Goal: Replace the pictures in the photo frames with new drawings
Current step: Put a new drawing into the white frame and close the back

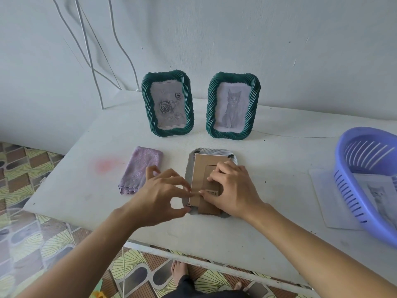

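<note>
Two hands on the face-down frame [212,152] here: our right hand [232,188] presses bent fingers onto its cardboard back [202,166], our left hand [159,196] pinches its left edge.

Your face-down frame [214,151] hides its front, picture inside unseen. Your right hand [233,188] covers lower backing board [202,173]. You can't read barcode label [212,192] – too small. Right edge cuts purple basket [352,168] and cat drawing [381,196] inside it

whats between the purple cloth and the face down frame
Head view: the left hand fills that gap beside the purple cloth, fingertips on the left edge of the face-down frame.
</note>
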Motion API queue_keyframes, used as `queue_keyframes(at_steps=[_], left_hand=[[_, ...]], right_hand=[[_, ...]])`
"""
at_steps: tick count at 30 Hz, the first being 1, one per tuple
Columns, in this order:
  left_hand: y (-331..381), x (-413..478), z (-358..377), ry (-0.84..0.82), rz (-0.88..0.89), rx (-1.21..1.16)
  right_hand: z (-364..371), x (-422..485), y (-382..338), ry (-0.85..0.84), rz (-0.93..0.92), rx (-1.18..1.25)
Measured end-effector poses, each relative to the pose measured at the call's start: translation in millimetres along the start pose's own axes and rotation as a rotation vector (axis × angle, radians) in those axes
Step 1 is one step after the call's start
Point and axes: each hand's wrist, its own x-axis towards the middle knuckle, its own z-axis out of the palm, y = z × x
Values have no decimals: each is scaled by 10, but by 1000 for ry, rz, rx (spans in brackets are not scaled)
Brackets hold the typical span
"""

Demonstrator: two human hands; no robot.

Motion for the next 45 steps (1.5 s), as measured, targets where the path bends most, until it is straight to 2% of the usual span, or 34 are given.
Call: queue_keyframes(at_steps=[2,5,12,18,21,27,34,45], left_hand=[[-1,-5,10,-8,53,39],[-12,-46,100,77,48,-3],[91,-138,362,249,-278,-357],[69,-102,334,229,-319,-376],[35,-20,242,195,-291,-306],[-198,498,110,338,-363,-340],[-424,901,238,164,-368,-189],[-593,1022,183,59,-323,-297]], right_hand=[[4,3,8,3,-7,-1],[11,10,24,18,-13,11],[41,5,41,54,-9,36],[24,19,65,38,-25,53],[-18,57,87,11,-39,56],[-118,264,130,-45,-68,33],[-101,448,191,-84,-18,62],[-126,479,193,-159,3,30]])
